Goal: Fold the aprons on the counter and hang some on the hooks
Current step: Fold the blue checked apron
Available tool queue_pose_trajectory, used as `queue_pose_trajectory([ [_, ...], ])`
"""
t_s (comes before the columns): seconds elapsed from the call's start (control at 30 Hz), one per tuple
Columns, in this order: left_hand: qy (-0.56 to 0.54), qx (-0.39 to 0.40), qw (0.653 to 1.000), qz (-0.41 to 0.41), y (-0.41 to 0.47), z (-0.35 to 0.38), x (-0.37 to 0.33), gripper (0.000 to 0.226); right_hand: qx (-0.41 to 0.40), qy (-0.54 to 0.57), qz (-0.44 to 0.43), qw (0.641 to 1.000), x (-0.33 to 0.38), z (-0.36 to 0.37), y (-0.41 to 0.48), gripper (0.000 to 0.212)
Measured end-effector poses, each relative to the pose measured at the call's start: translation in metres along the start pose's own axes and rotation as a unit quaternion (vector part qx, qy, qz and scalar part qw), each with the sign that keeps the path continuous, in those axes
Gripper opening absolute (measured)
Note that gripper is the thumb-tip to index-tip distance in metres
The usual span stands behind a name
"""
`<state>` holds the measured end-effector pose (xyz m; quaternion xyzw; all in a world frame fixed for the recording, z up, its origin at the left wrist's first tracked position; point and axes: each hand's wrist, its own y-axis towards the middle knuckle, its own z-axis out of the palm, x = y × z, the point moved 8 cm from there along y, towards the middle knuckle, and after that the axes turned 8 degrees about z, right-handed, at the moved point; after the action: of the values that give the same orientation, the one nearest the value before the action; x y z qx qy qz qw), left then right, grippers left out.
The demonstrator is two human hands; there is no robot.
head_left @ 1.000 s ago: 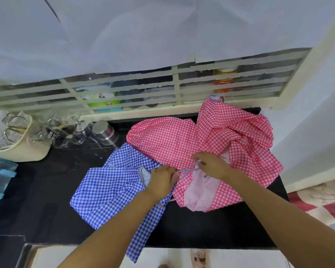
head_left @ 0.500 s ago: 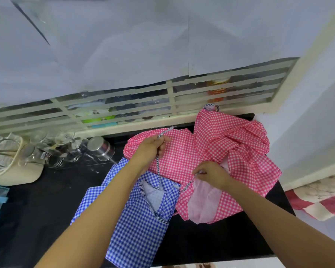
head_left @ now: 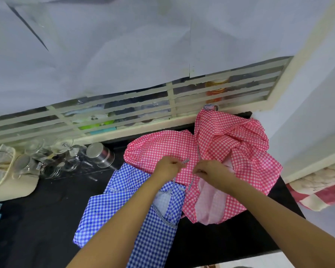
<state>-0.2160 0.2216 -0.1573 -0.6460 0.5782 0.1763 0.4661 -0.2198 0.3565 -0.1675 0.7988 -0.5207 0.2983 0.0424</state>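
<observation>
Left hand (head_left: 167, 168) hovered over near left part of pink apron (head_left: 249, 171), fingers curled, pinching striped tie (head_left: 185, 161). Right hand (head_left: 211, 171), just right of it over same apron, also curled, pinching same tie lower down. Blue apron (head_left: 112, 209) lay left of pink apron, touching it, partly folded. Pink apron lay crumpled, unfolded. We judged task early: neither apron finished, none hung (hooks nowhere in view). Still left, as we read it: freeing tie, folding both aprons, hanging some.
</observation>
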Motion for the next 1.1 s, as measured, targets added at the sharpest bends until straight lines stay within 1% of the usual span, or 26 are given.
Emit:
queue_pose_trajectory([
  [0.07, 0.003, 0.028, 1.0, -0.003, 0.0, 0.014, 0.002, 0.029, -0.023, 0.02, 0.002, 1.0, 0.003, -0.005, -0.005, 0.017],
  [0.13, -0.016, 0.057, 0.998, -0.001, -0.001, 0.026, 0.0, 0.019, -0.038, 0.035, 0.004, 0.999, 0.005, -0.008, -0.01, 0.019],
  [0.17, -0.02, 0.07, 0.997, 0.002, -0.003, 0.03, -0.003, 0.019, -0.043, 0.04, 0.006, 0.998, 0.005, -0.009, -0.012, 0.02],
  [0.27, -0.02, 0.081, 0.996, 0.02, -0.006, 0.036, -0.01, 0.025, -0.054, 0.057, 0.021, 0.997, 0.004, -0.012, -0.016, 0.023],
  [0.4, -0.02, 0.095, 0.995, 0.021, -0.008, 0.038, -0.012, 0.024, -0.064, 0.101, 0.047, 0.992, 0.0, -0.018, -0.018, 0.025],
  [0.47, -0.027, 0.087, 0.996, 0.013, -0.008, 0.04, -0.009, 0.024, -0.074, 0.115, 0.051, 0.989, 0.001, -0.02, -0.019, 0.025],
  [0.57, -0.073, 0.078, 0.994, -0.001, -0.01, 0.042, -0.004, 0.021, -0.09, 0.131, 0.043, 0.986, 0.004, -0.022, -0.021, 0.026],
  [0.67, -0.108, 0.084, 0.99, 0.021, -0.012, 0.044, -0.007, 0.012, -0.075, 0.143, 0.034, 0.986, 0.004, -0.02, -0.022, 0.03],
  [0.7, -0.116, 0.075, 0.99, 0.031, -0.013, 0.042, -0.009, 0.013, -0.067, 0.157, 0.032, 0.985, 0.004, -0.021, -0.022, 0.031],
  [0.77, -0.134, 0.04, 0.989, 0.042, -0.012, 0.036, -0.01, 0.028, -0.053, 0.199, 0.028, 0.978, 0.005, -0.024, -0.021, 0.035],
  [0.8, -0.141, 0.027, 0.989, 0.044, -0.012, 0.033, -0.011, 0.029, -0.049, 0.219, 0.03, 0.974, 0.005, -0.027, -0.02, 0.037],
  [0.83, -0.144, 0.019, 0.988, 0.043, -0.012, 0.03, -0.012, 0.026, -0.048, 0.238, 0.037, 0.969, 0.004, -0.029, -0.02, 0.041],
  [0.9, -0.139, 0.018, 0.989, 0.043, -0.013, 0.026, -0.016, 0.022, -0.069, 0.262, 0.056, 0.961, 0.0, -0.035, -0.022, 0.045],
  [0.97, -0.136, 0.023, 0.989, 0.049, -0.013, 0.021, -0.018, 0.023, -0.101, 0.27, 0.074, 0.955, -0.007, -0.04, -0.023, 0.037],
  [1.0, -0.134, 0.022, 0.989, 0.053, -0.014, 0.018, -0.02, 0.024, -0.103, 0.279, 0.082, 0.951, -0.008, -0.042, -0.024, 0.03],
  [1.1, -0.147, 0.003, 0.988, 0.052, -0.018, 0.009, -0.022, 0.027, -0.068, 0.332, 0.079, 0.938, -0.001, -0.039, -0.027, 0.016],
])
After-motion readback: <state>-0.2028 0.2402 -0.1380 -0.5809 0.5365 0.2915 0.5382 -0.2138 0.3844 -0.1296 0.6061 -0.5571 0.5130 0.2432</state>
